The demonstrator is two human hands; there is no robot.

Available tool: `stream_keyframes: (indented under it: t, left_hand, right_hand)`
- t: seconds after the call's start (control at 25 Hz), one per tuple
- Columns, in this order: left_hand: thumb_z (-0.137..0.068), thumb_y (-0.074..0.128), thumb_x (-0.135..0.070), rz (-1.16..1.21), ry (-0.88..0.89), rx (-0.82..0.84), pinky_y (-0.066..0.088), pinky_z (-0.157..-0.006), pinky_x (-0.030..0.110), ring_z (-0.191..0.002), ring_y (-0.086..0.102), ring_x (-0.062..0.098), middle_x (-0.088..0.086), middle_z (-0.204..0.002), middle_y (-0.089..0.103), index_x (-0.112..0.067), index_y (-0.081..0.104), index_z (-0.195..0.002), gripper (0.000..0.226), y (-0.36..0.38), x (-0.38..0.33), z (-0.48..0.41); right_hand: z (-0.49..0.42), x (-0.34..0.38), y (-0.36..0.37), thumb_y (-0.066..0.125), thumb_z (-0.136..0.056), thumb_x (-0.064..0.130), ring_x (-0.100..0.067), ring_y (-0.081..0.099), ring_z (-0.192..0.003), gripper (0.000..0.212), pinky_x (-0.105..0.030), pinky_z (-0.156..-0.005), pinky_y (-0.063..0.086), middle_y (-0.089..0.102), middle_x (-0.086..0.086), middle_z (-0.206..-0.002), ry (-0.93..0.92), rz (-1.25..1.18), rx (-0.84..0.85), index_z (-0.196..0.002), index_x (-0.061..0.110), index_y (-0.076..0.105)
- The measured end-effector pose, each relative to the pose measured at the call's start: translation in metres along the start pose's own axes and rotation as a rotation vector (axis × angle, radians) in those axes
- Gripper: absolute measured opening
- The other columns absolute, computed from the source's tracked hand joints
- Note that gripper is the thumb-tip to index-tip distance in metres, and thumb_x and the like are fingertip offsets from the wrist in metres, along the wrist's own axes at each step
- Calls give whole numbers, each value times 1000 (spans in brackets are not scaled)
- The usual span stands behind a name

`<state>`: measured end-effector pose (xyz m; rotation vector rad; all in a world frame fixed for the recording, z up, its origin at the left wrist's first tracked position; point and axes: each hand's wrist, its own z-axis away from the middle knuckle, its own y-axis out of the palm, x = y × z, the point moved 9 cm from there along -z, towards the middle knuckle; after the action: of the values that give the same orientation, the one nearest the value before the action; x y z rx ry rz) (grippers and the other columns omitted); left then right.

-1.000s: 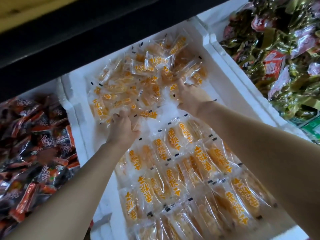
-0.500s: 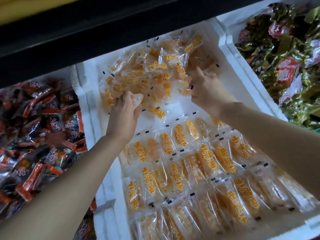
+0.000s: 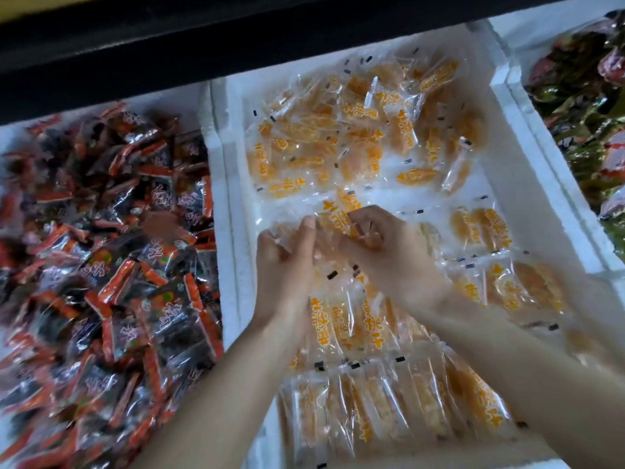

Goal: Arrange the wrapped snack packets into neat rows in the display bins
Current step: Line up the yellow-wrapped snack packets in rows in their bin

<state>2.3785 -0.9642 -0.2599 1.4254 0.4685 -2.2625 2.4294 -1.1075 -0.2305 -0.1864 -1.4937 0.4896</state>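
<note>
A white foam bin [image 3: 230, 184] holds crinkly clear orange packets [image 3: 341, 319], rowed near its front edge. Fingers of the left hand [image 3: 287, 269] and right hand [image 3: 392, 255] grip some.

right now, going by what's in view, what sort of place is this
Probably a shop's loose-snack display: white foam bins side by side, one heaped with red-and-black packets, one with green packets, the middle one's orange packets partly lined up in rows.

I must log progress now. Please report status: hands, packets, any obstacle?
Left hand and right hand both hold orange packets midway in the white bin. Near rows neat, far pile loose. No obstruction seen.
</note>
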Motion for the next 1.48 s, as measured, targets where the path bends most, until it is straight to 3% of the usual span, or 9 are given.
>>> stream_keyframes:
  t: [0.12,0.32,0.52,0.68,0.88,1.04,1.2,1.36,1.48]
  left_hand:
    - [-91,61,-27,148,-91,36,56,-60,27,-68,67,12,2,-78,65,-13,55,-96,15,-7,12,13]
    - [-90,64,-10,87,-54,128,37,-36,12,-43,54,6,1,-57,60,-13,57,-72,19,-27,11,22]
    - [-82,73,-16,18,75,64,56,-66,31,-75,68,25,18,-87,71,-1,62,-102,27,-66,-6,8]
    - [-79,76,-14,-9,171,-6,55,-74,38,-74,68,12,-5,-77,70,-17,62,-96,23,-94,-23,5]
    - [-79,75,-9,-4,197,-38,56,-72,35,-73,69,8,-9,-76,72,-23,63,-94,24,-114,-28,4]
    - [-80,74,-7,7,213,-28,53,-67,21,-75,70,4,-12,-78,73,-25,63,-94,26,-120,-28,4]
    - [-80,75,-8,18,193,-23,52,-64,17,-74,69,3,-12,-78,73,-24,61,-95,26,-121,-24,5]
    - [-80,74,-7,2,185,-16,55,-69,21,-76,69,5,-10,-78,73,-23,61,-93,25,-119,-23,7]
    - [-80,75,-9,-7,162,5,55,-72,25,-76,70,5,-10,-77,73,-22,61,-94,24,-116,-19,9]
  right_hand:
    - [11,-1,22,67,-83,28,5,49,-51,11,-12,-53,34,46,15,-58,-27,36,92,-88,25,58]
    - [33,22,48,65,-84,29,4,54,-60,25,-13,-58,37,60,15,-74,-192,201,304,-109,24,64]
    - [17,12,50,54,-79,60,-5,57,-62,57,-24,-64,43,60,12,-77,-1,355,364,-120,20,49]
    - [-23,-22,74,45,-96,34,-12,40,-57,45,-12,-46,35,43,-2,-74,462,-64,237,-133,14,27]
    - [-49,-10,122,50,-90,9,-20,56,-82,43,-27,-71,45,50,-12,-123,181,124,278,-132,12,43]
    - [-48,2,114,66,-84,13,-15,59,-87,28,-22,-79,45,62,3,-99,9,329,207,-112,15,63]
    - [-53,2,110,67,-81,3,-28,65,-68,25,-35,-60,58,61,7,-77,73,136,199,-105,9,62]
    - [-54,-12,107,68,-81,2,-30,68,-77,21,-32,-55,58,61,-1,-81,143,7,155,-100,4,60]
    - [-49,0,100,65,-86,13,-18,62,-85,22,-28,-78,54,56,-1,-101,-2,210,126,-108,10,59]
